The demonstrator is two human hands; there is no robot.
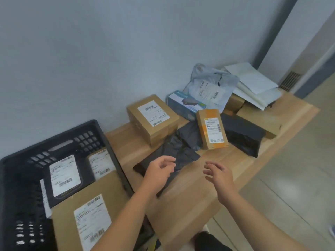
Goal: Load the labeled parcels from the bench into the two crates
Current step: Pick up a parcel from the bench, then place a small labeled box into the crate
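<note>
Now the next parcel to take is, I judge, the dark mailer bag [181, 153], which lies flat on the bench [190, 196]. Its long axis runs slantwise, from the near-left end under the left hand [159, 169] toward the far right. This hand is over that near end, its fingers [168, 161] loosely curled and holding nothing; whether they touch the bag I cannot tell. The right hand [219, 175] hangs just right of the bag, above bare wood, fingers [211, 166] spread apart, also empty. So the left hand is nearer. The black crate [94, 127] stands left of the bag, with labeled parcels inside. No label shows on the bag. Its far end is unclear, because another dark fold lies against it. A second crate is not in view.
</note>
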